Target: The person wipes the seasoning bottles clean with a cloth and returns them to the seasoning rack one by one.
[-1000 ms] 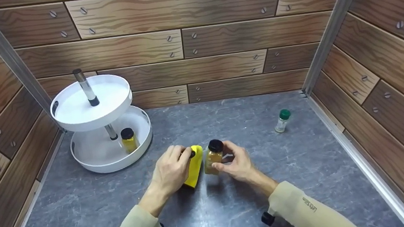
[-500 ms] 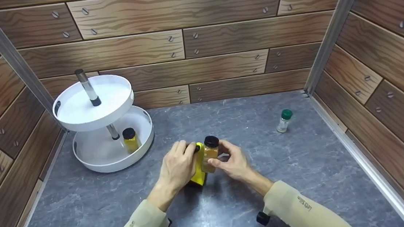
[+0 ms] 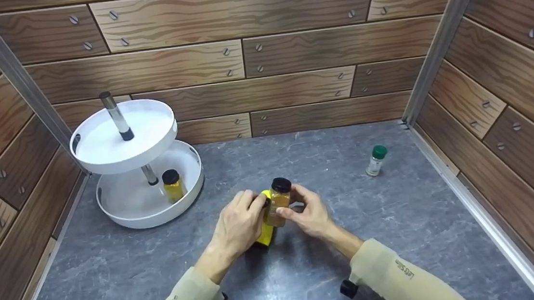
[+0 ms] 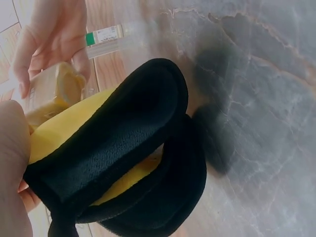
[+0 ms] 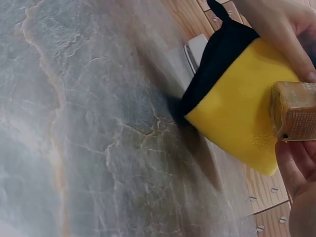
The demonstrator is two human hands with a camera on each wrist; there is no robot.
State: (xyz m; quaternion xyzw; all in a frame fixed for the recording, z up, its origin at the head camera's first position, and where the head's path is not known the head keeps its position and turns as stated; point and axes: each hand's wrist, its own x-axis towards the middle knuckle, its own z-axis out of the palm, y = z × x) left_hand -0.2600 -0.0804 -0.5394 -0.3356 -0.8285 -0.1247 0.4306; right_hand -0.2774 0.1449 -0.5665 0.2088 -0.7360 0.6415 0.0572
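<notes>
My left hand (image 3: pixel 238 222) holds a folded cloth (image 5: pixel 237 94), yellow on one side with a black edge. In the left wrist view its dark loops hang above the table. My right hand (image 3: pixel 312 213) grips a clear spice jar (image 3: pixel 280 206) with a black lid and brownish-yellow contents, thumb on the near side. The jar tilts slightly and its side lies up against the cloth, both raised off the tabletop. Its base (image 5: pixel 279 111) faces the right wrist camera. The left fingertips are partly hidden behind the cloth and jar.
A white two-tier round stand (image 3: pixel 133 222) is at the left, with a black-lidded yellow spice jar (image 3: pixel 174 189) on its lower tray. A small green-capped bottle (image 3: pixel 375 162) stands at the right. Wood-patterned walls (image 3: pixel 235 12) enclose the grey marbled table (image 3: pixel 296 152).
The left hand and cloth have moved right, closing the gap to the jar. The right hand has brought the jar slightly left and up. The stand and green-capped bottle have stayed in place.
</notes>
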